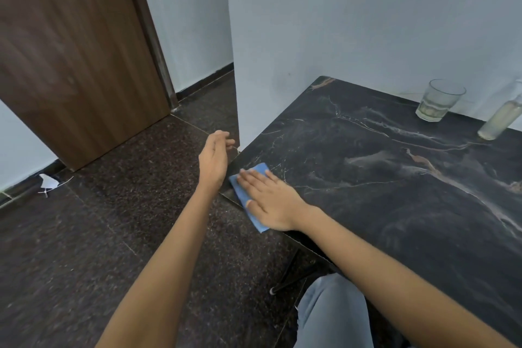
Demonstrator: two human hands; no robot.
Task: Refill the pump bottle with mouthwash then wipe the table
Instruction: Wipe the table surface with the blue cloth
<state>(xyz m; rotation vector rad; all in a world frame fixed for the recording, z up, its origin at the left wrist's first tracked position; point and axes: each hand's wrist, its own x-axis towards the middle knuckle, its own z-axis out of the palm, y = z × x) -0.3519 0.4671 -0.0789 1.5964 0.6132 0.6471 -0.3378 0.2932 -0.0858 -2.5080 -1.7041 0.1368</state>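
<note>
My right hand (pixel 268 200) lies flat with straight fingers on a blue cloth (pixel 240 192), pressing it onto the left front edge of the black marble table (pixel 381 178). Part of the cloth hangs over the edge. My left hand (pixel 214 158) hovers just off the table's left edge, fingers loosely bent and holding nothing. At the far right, against the wall, stand a clear glass (pixel 437 102) with a little pale liquid and a clear bottle (pixel 501 118) of pale liquid, cut off by the frame.
A white wall (pixel 339 22) borders the table at the back and its corner juts out at the left. A brown wooden door (pixel 70 51) stands at the far left above a dark speckled floor (pixel 113 234). My jeans-clad knee (pixel 333 313) is under the table's front edge.
</note>
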